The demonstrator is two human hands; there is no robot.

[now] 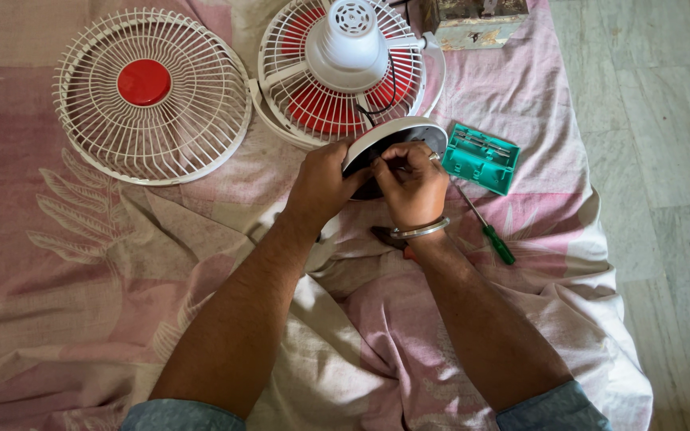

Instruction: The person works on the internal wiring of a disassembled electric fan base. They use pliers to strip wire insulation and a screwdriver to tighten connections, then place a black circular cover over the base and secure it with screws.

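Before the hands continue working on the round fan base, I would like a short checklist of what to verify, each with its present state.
1. Left hand steadies the round base by its rim: ok.
2. Right hand has its fingertips at the dark open side of the base: ok; what they pinch, cannot tell.
3. Green screwdriver lies within reach on the cloth, beside the right wrist: ok.
4. Green parts tray lies flat next to the base: ok; contents, cannot tell.
5. Black cable from the fan body towards the base is slack: cannot tell.
6. Detached front grille lies apart from both hands: ok.
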